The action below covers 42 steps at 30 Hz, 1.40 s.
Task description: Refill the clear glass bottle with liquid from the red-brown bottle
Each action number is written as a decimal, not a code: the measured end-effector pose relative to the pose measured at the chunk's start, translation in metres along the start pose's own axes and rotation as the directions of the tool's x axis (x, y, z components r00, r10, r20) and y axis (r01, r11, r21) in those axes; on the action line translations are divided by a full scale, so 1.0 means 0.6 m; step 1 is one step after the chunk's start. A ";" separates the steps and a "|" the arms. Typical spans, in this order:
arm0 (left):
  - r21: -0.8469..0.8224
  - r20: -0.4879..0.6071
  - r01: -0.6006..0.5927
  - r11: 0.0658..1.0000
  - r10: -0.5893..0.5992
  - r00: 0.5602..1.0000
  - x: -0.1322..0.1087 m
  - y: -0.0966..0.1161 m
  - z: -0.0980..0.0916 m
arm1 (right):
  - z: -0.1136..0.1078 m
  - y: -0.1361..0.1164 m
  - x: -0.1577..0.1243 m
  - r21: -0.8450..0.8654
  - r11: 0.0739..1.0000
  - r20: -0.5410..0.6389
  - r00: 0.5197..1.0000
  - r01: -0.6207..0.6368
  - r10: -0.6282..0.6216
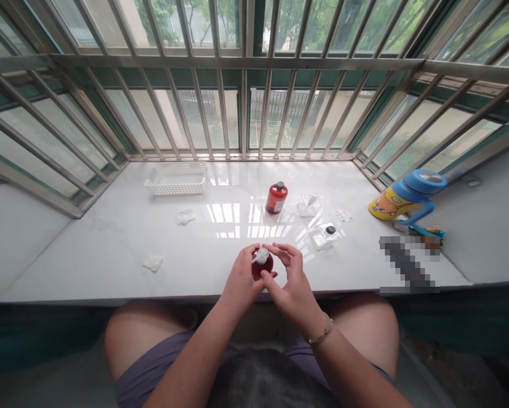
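A dark red bottle (258, 268) with a white pump top (261, 256) stands upright near the counter's front edge. My left hand (242, 276) is wrapped around its left side, fingers closed on it. On the other side, my right hand (292, 277) is curved with fingers and thumb apart, its tips close to the pump and the bottle's right side; whether they touch is unclear. Farther back is a red bottle (276, 199) with a black cap and a pale label. To its right lie a clear square container (309, 206) and a clear square bottle (322, 238) with a black cap.
A white perforated basket (175, 187) sits at the back left. Crumpled white tissues (185, 216) lie on the glossy white counter (88, 255). At right, a blue and yellow handled tumbler (401, 195) stands beside a blurred-out dark item (410, 265). Metal window bars (244, 113) border the back.
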<state>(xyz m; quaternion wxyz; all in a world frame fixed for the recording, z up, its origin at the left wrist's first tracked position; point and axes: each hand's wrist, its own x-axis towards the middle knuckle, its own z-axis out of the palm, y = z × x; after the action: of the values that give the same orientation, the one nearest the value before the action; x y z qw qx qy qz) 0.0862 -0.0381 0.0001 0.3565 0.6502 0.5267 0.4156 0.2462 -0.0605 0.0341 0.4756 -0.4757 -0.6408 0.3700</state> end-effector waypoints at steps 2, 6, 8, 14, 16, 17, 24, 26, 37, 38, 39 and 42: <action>-0.005 -0.004 -0.015 1.000 0.015 1.000 0.000 0.000 0.000 | 0.004 -0.002 0.006 -0.017 1.000 0.007 1.000 -0.025 0.025; -0.010 0.003 -0.034 0.999 0.034 0.999 -0.001 0.000 0.000 | 0.008 0.003 0.019 -0.085 0.994 -0.027 0.997 -0.068 0.066; -0.006 0.005 -0.033 0.999 0.033 0.999 -0.001 -0.001 -0.001 | 0.008 0.008 0.026 -0.149 0.988 -0.067 0.997 -0.051 0.041; 0.013 -0.001 -0.032 0.999 0.032 1.000 -0.004 -0.008 0.000 | 0.005 0.010 0.043 -0.276 0.961 -0.080 0.995 0.033 -0.057; 0.018 -0.008 -0.036 0.999 0.036 0.999 -0.004 -0.010 0.002 | 0.005 0.007 0.045 -0.295 0.954 -0.070 0.995 0.052 -0.076; 0.019 -0.013 -0.038 0.999 0.038 0.999 -0.004 -0.011 0.002 | 0.006 0.006 0.045 -0.303 0.951 -0.068 0.994 0.057 -0.081; 0.039 -0.031 -0.038 0.999 0.039 0.999 -0.003 -0.010 0.005 | 0.015 0.006 0.042 -0.325 0.944 -0.087 0.992 0.055 -0.088; 0.037 -0.026 -0.036 0.999 0.037 0.999 -0.003 -0.012 0.005 | 0.018 0.006 0.040 -0.328 0.943 -0.101 0.990 0.057 -0.095; 0.164 0.100 -0.041 0.986 0.025 0.995 0.011 0.009 -0.021 | -0.160 0.076 0.088 -0.720 0.678 -0.039 0.967 0.149 -0.254; 0.169 0.097 -0.034 0.985 0.017 0.995 0.017 0.015 -0.019 | -0.183 0.102 0.096 -0.771 0.633 -0.103 0.970 0.063 -0.221; 0.170 0.093 -0.031 0.985 0.015 0.996 0.024 0.021 -0.016 | -0.204 0.127 0.103 -0.801 0.599 -0.147 0.971 -0.006 -0.186; 0.140 0.083 -0.061 0.988 0.049 0.995 0.062 0.044 0.005 | -0.257 0.186 0.119 -0.825 0.562 -0.148 0.983 -0.061 -0.110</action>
<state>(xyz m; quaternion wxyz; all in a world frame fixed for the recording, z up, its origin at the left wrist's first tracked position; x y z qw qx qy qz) 0.1031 -0.0066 0.0289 0.3182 0.7041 0.5223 0.3608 0.4162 0.0417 -0.0087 0.2593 -0.6655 -0.6995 -0.0245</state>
